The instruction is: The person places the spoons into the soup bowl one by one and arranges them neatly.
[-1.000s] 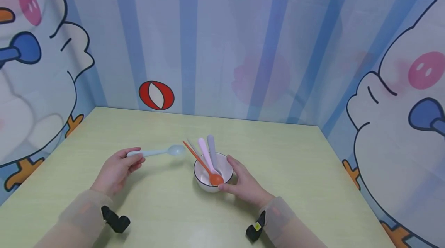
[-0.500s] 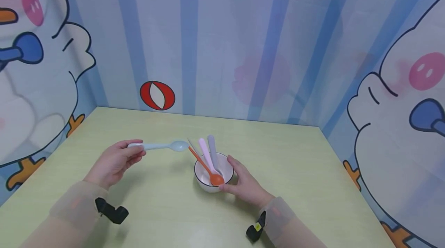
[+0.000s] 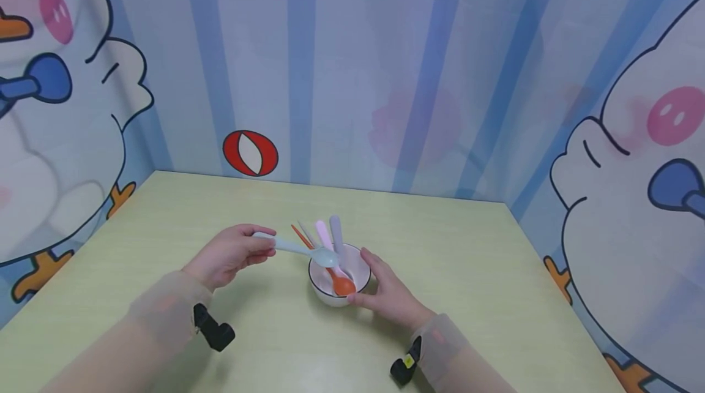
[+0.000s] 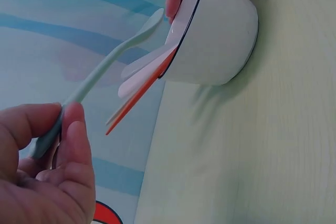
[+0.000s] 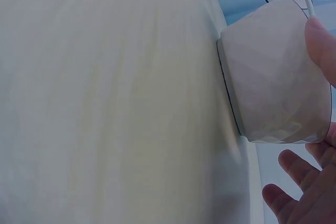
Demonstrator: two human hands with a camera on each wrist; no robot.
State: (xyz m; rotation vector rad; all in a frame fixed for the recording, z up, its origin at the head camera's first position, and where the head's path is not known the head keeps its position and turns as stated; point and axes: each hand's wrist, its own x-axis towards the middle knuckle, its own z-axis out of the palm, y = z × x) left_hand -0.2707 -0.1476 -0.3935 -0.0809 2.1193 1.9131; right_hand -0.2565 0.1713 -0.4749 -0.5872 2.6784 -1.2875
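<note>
My left hand pinches a light blue spoon by its handle end, thumb against fingers. In the head view the spoon's bowl end overlaps the white dark-rimmed bowl; the left wrist view shows this spoon apart from the rim. Inside the bowl lean an orange spoon, a pink spoon, a purple-grey handle and a thin greyish handle; their lower parts are partly hidden. My right hand holds the bowl's right side between thumb and fingers, the bowl standing on the table.
The pale yellow-green table stretches around the bowl. Behind it hangs a blue striped curtain printed with cartoon ducks. A black wrist camera sits on the left wrist, another camera on the right.
My left hand rose slightly, then moved right with the light blue spoon, whose tip lowered from beside the bowl to above it. My right hand and the bowl stayed put.
</note>
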